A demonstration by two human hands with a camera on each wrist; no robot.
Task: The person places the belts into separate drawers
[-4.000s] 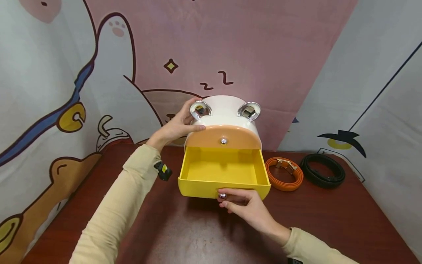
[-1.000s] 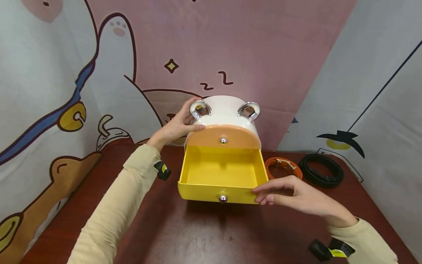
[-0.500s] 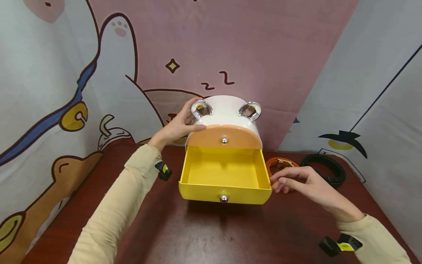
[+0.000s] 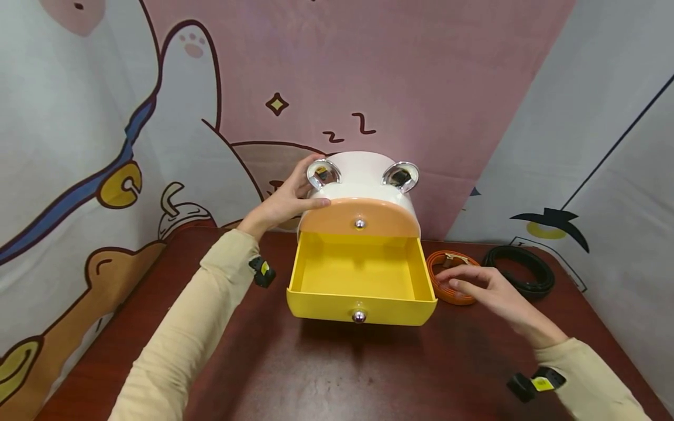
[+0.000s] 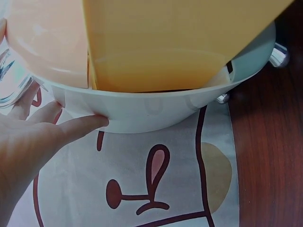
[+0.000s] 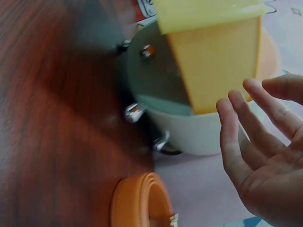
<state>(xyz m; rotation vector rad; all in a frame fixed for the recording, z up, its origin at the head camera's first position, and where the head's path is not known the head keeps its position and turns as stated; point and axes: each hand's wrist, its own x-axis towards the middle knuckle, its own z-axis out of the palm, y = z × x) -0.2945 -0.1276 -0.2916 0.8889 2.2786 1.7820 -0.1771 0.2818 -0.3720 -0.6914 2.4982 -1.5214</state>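
A white animal-shaped drawer box with round chrome ears stands on the table. Its lower yellow drawer is pulled out and has nothing in it; the peach upper drawer is closed. My left hand grips the box's upper left side, thumb on the front edge; the left wrist view shows the fingers against the white wall. My right hand, fingers loosely bent and holding nothing, hovers right of the yellow drawer. It partly overlaps a coiled orange belt in the head view.
A coiled black belt lies beyond the orange one, toward the table's back right. Behind the dark red-brown table hangs a cartoon-printed cloth. The drawer's silver knob sticks out at the front.
My right hand has let go of the yellow drawer's knob, moved right past the drawer's front corner, and come over the orange belt. The left hand stays on the box.
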